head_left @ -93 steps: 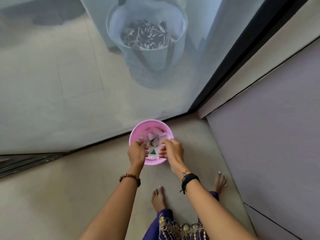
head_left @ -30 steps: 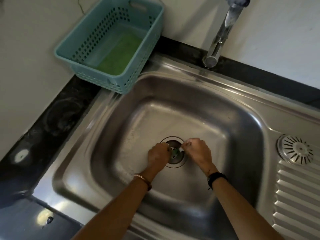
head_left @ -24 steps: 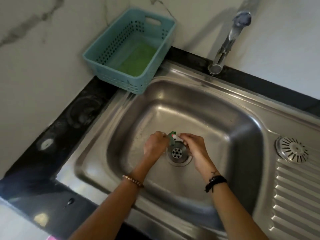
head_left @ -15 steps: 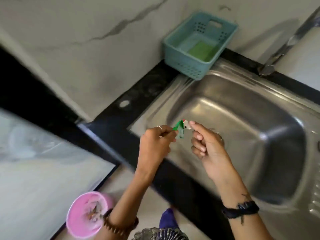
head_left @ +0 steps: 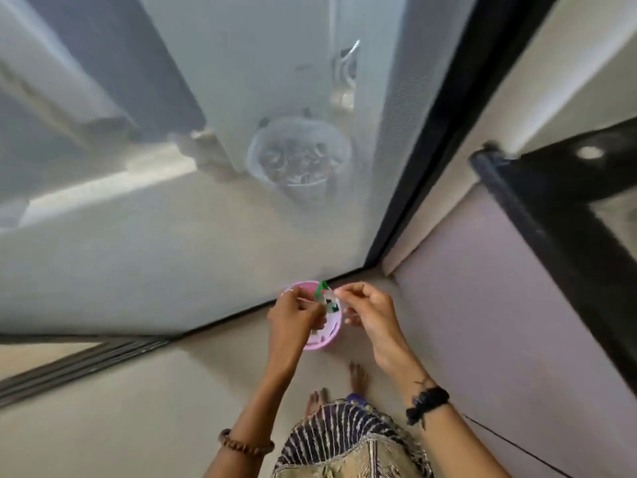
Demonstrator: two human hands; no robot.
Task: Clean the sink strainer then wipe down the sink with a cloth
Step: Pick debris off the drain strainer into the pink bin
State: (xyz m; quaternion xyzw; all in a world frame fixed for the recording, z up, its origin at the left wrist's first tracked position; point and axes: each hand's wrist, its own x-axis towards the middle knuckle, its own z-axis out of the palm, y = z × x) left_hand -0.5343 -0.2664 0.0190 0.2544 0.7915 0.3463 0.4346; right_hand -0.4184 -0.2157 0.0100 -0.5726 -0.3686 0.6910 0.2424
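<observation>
A small pink bin (head_left: 328,340) stands on the floor by the screen door, with bits of scrap inside. Above it, my left hand (head_left: 294,313) and my right hand (head_left: 367,310) pinch a small green and white scrap (head_left: 324,293) between their fingertips. The scrap hangs over the bin's opening. The sink and its strainer are out of view.
A mesh screen door (head_left: 172,201) with a black frame (head_left: 424,167) fills the left and top. A pale bucket (head_left: 300,160) shows through it. The black counter edge (head_left: 551,208) juts in at the right above a lilac cabinet front (head_left: 499,322). My bare feet (head_left: 356,376) stand close behind the bin.
I have turned from the sink toward the floor. Both hands lifted the green scrap out of the drain and carried it left and down, over the pink bin.
</observation>
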